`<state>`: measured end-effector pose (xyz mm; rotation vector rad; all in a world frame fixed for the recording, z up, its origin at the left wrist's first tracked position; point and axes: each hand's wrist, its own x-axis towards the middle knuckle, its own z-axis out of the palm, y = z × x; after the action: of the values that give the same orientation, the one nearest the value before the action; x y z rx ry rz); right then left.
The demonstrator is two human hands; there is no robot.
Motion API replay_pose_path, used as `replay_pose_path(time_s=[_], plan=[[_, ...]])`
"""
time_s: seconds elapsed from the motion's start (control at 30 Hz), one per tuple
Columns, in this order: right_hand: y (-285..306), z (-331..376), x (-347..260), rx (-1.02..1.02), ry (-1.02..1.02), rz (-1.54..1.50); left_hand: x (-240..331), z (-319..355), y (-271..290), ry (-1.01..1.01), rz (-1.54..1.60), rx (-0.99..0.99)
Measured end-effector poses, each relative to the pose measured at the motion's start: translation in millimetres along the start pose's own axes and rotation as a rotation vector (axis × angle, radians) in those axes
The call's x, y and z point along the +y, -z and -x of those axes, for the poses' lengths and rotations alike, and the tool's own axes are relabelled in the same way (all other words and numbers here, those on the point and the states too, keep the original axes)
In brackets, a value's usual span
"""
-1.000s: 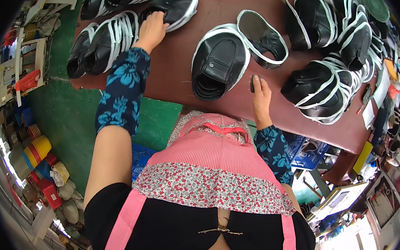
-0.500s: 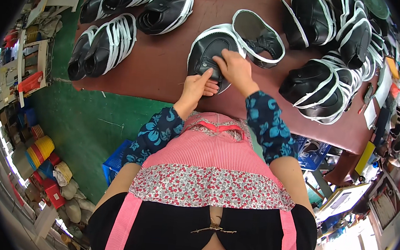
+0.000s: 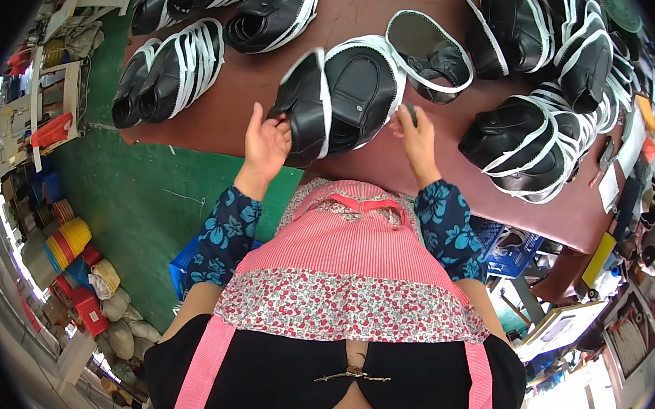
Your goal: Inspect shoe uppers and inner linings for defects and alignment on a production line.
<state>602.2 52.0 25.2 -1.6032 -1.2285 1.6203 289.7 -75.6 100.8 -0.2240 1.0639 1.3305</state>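
A stack of black shoe uppers with white edging [image 3: 355,91] lies on the brown table [image 3: 219,111] in front of me. My left hand [image 3: 265,144] grips the top black upper piece [image 3: 303,106] by its near edge and tilts it up off the stack. At the right side of the stack, my right hand [image 3: 417,138] is closed on a small dark object [image 3: 411,116]; what it is stays unclear. Both forearms wear dark blue floral sleeves.
More piles of black and white uppers lie at the table's far left [image 3: 170,73], far middle [image 3: 275,12] and right [image 3: 536,144]. A single open upper [image 3: 430,55] sits behind the stack. Green floor [image 3: 135,205], blue crates [image 3: 512,250] and cluttered shelves surround the table.
My left hand came back from the far left pile to the middle stack. It has since lifted the top upper by its edge. My right hand shifted to the stack's right side.
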Motion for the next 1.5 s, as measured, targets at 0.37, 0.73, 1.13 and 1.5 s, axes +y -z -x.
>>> replay_pose_path(time_s=[0.37,0.73,1.13,1.5], plan=[[-52,63,-73,-0.087,0.266,0.284,-77,11,-52,0.008,-0.479,0.000],[-87,35,-82,-0.174,0.388,0.941,-103,-8,-60,-0.113,-0.478,0.115],[-81,44,-60,-0.106,0.348,0.913,-104,-16,-54,-0.099,-0.539,0.064],[-81,48,-55,-0.142,0.313,0.844,-98,-18,-41,-0.104,-0.650,0.094]])
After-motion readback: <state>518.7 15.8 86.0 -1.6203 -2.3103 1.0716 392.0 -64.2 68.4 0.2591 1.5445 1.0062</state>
